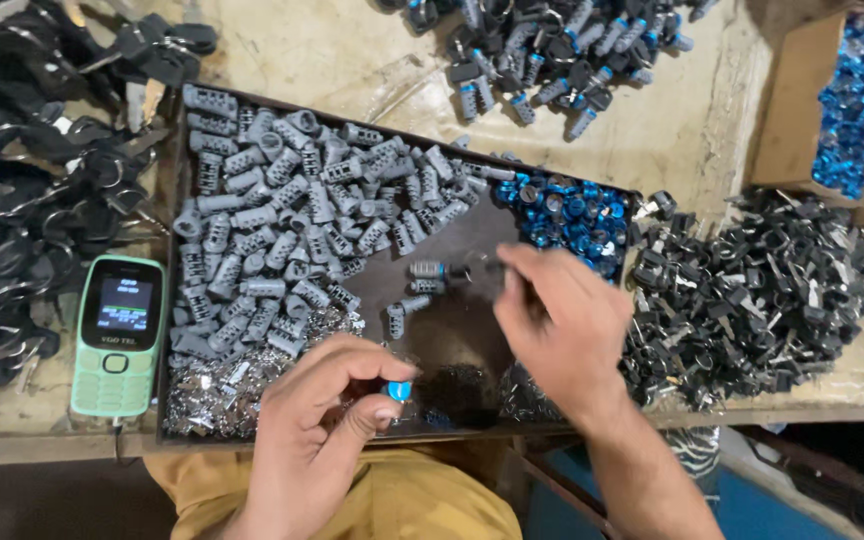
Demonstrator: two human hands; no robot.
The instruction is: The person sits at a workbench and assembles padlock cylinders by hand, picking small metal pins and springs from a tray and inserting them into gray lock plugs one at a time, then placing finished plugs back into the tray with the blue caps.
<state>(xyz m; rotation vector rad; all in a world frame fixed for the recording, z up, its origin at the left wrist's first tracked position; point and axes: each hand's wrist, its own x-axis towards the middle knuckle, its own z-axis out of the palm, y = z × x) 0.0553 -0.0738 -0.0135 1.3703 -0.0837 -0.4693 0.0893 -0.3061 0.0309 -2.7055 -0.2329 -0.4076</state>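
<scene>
Nearest, left hand [317, 430] pinched shut, thumb and forefinger closed on a small blue cap [399, 390] at the near edge of the dark tray [164, 300]. Best kept low over the tray, so a slip drops the cap inside the rim rather than off the bench. Just beyond those fingertips, a dark heap of tiny parts [457, 392]; to their left, shiny metal bits [222, 385].

Right hand [564, 325] turned palm down, fingertips gathered toward a grey ribbed cylinder [427, 269] lying just ahead of them; grip hidden, so cannot tell whether anything is held. Worth taking one cylinder cleanly by its middle, and lining cap to end squarely before pressing.

Farther from both hands: the heap of grey cylinders [282, 200], the blue caps [572, 215], black clips [752, 290], a green phone [118, 335], finished pieces [542, 60] beyond.
</scene>
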